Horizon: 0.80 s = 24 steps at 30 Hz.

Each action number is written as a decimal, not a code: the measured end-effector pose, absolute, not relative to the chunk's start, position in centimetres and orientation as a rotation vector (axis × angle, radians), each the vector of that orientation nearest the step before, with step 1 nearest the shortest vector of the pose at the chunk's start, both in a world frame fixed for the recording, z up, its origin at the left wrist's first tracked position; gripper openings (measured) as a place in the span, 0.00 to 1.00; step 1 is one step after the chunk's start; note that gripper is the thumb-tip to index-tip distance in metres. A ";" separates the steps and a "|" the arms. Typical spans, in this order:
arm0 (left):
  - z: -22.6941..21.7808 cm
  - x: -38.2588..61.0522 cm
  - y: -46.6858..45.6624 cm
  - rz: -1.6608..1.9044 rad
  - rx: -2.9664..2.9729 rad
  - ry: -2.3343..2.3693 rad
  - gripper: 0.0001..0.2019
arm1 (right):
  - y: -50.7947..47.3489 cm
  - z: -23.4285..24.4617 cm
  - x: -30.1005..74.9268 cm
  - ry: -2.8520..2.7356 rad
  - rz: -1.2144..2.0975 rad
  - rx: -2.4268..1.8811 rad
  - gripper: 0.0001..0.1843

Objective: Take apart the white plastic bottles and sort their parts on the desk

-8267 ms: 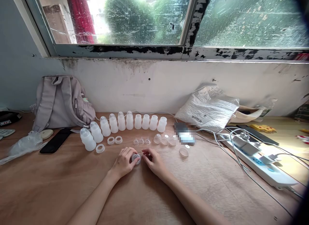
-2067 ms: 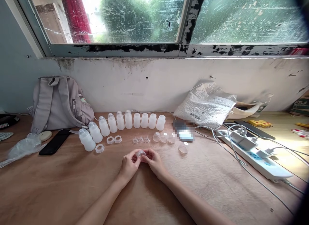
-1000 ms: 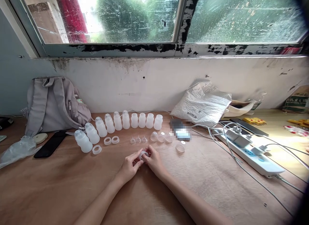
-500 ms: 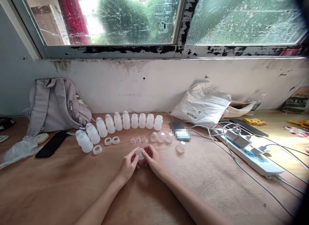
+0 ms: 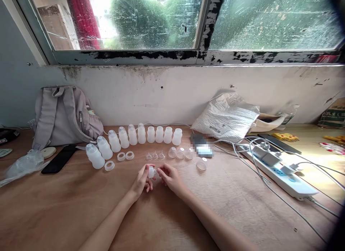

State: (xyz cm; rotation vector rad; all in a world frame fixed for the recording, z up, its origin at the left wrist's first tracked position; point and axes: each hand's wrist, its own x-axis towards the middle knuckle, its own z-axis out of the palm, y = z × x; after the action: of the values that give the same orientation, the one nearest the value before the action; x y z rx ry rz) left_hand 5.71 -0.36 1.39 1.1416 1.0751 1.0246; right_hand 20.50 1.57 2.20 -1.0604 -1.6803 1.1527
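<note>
My left hand grips a white screw ring, turned on its side. A clear bottle nipple pokes out of the ring toward the right. The fingertips of my right hand are pinched together at the nipple's tip. Just beyond my hands lie several clear nipples in a short row. Clear dome caps lie right of them, with one separate cap nearer. Loose white rings lie to the left. Behind stands a curved row of frosted baby bottles, the left ones capped, the right ones open-topped.
A grey backpack, a black phone and a clear plastic bag are at the left. At the right are a silver mailer bag and a white power strip with loose cables. A window is above the wall.
The ring has tipped from facing up onto its side, its nipple now pointing right. It has shifted left with my left hand, and my right fingers have moved off its rim to the nipple's tip.
</note>
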 end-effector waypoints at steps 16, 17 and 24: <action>3.8 6.4 3.3 1.013 1.816 1.462 0.18 | 3.1 1.4 21.8 -1.491 1.070 -1.039 0.16; 4.3 6.3 4.3 1.000 1.896 1.577 0.18 | 3.5 1.0 22.1 -1.439 1.068 -1.057 0.16; 7.0 6.0 12.7 1.024 2.022 1.894 0.18 | 5.1 -0.2 22.8 -1.255 1.149 -1.108 0.16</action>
State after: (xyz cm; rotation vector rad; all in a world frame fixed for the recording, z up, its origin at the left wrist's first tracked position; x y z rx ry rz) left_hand 6.04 12.68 7.02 2.0224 1.8944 1.0243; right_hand 22.84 5.06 -0.18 -1.1075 -1.2554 1.1488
